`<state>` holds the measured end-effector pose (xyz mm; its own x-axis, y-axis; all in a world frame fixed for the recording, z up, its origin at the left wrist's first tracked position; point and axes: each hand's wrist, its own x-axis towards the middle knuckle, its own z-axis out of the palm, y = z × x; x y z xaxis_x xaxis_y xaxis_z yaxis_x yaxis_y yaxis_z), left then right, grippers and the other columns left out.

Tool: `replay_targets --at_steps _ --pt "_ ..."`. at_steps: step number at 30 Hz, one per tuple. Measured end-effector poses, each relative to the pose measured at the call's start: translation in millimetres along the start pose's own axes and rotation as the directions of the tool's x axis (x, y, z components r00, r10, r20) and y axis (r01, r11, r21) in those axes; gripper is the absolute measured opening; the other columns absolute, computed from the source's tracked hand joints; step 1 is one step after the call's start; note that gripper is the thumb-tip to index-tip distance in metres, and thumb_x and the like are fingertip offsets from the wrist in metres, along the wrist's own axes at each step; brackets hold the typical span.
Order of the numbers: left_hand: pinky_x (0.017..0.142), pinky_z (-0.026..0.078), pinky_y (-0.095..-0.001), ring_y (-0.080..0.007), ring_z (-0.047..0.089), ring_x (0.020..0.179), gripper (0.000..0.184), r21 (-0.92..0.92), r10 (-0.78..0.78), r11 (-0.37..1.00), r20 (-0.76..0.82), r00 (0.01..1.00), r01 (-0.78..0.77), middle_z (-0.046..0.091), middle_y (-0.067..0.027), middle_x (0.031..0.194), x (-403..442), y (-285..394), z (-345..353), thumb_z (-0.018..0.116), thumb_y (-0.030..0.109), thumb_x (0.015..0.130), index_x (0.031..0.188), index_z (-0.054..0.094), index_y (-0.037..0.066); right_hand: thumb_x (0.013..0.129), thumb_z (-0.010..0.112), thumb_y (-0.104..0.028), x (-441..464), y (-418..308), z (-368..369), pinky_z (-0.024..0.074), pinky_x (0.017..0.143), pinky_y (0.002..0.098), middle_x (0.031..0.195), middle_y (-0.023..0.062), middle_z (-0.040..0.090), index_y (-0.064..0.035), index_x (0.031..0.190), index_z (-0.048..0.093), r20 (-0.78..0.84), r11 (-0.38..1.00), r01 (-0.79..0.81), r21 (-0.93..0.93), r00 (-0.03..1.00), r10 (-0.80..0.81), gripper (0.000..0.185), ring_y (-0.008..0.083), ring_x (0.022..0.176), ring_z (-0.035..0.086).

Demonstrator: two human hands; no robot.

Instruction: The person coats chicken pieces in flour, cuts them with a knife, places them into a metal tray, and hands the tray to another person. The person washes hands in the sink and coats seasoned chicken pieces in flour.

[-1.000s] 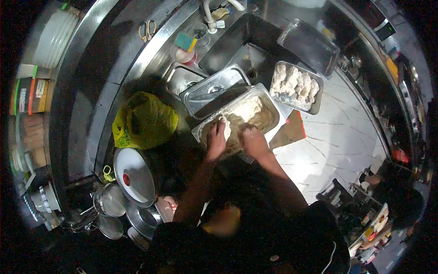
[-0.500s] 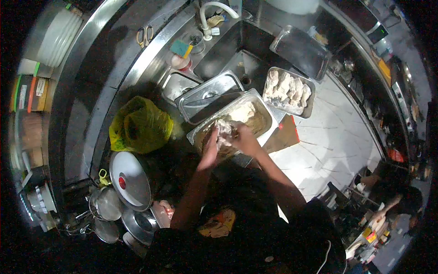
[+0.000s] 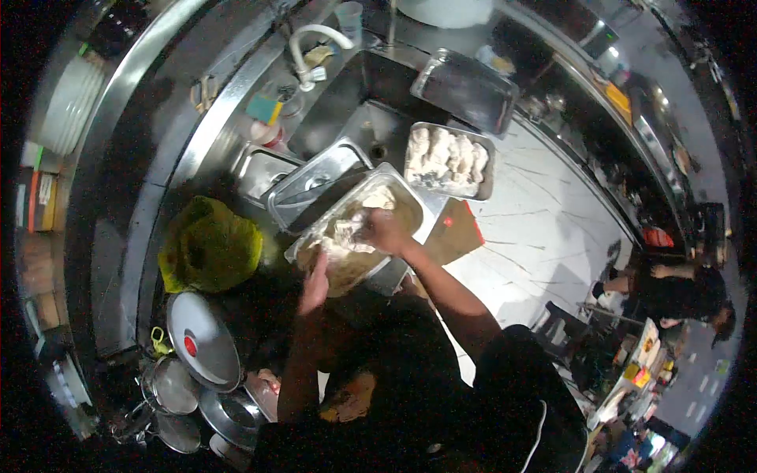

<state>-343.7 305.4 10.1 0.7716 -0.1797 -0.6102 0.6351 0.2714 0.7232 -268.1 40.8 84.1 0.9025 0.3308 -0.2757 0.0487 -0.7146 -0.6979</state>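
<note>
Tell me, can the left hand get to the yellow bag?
Probably yes: the yellow plastic bag sits off to the left hand's own side, and nothing tall seems between them. It would just have to leave the floury pan.

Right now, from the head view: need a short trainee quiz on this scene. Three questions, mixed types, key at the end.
1. True or false: the yellow bag is inside the sink.
2. Multiple choice: where are the fingers of the left hand and right hand?
A) in the sink
B) at the pan of pale powder
C) in the yellow bag
3. Fill in the blank: the faucet beside the sink is ____ in colour.

Key: 1 false; 2 B; 3 white
</note>
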Motion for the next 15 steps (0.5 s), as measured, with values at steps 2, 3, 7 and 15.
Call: replay_targets --at_steps 2,3,7,15 --pt "0.111 0.037 -0.0393 -0.0309 0.05 0.129 0.054 0.715 0.278 0.648 0.099 0.955 -0.263 0.047 -0.0218 0.145 -19 14 6 0.046 0.034 0.106 0.148 0.041 0.001 0.078 0.079 -0.049 -4 7 10 0.0498 0.087 0.0476 0.093 0.019 0.067 -0.0012 0.115 0.063 -0.162 0.997 0.066 -0.027 0.984 -0.07 0.063 0.037 0.099 0.064" --pt "0.111 0.037 -0.0395 -0.0328 0.05 0.129 0.053 0.853 0.379 0.411 0.162 0.911 -0.322 0.045 -0.0246 0.146 -29 29 16 0.047 0.031 0.105 0.148 0.041 0.002 0.077 0.08 -0.048 -1 10 10 0.0499 0.087 0.0474 0.093 0.0187 0.067 -0.0015 0.116 0.063 -0.242 0.993 0.107 -0.046 0.963 -0.115 0.063 0.0372 0.099 0.064" --pt "0.107 0.041 -0.0402 -0.0341 0.052 0.125 0.057 0.787 0.582 0.318 0.278 0.764 -0.529 0.047 -0.0268 0.142 -44 37 42 0.056 0.031 0.102 0.147 0.042 0.0 0.084 0.076 -0.036 -10 11 -33 0.049 0.082 0.0469 0.104 0.0232 0.063 -0.0027 0.11 0.065 -0.201 0.979 0.122 0.162 0.976 -0.088 0.043 0.0367 0.097 0.062" --pt "0.111 0.039 -0.0441 -0.0326 0.046 0.134 0.075 0.564 0.417 0.757 -0.029 0.908 -0.33 0.042 -0.0238 0.147 -63 50 77 0.062 0.049 0.095 0.147 0.042 -0.001 0.086 0.071 -0.003 -46 94 -157 0.0552 0.075 0.0323 0.095 0.0102 0.074 0.0047 0.107 0.068 -0.41 0.696 0.145 0.703 0.883 0.23 0.023 0.0149 0.086 0.068"
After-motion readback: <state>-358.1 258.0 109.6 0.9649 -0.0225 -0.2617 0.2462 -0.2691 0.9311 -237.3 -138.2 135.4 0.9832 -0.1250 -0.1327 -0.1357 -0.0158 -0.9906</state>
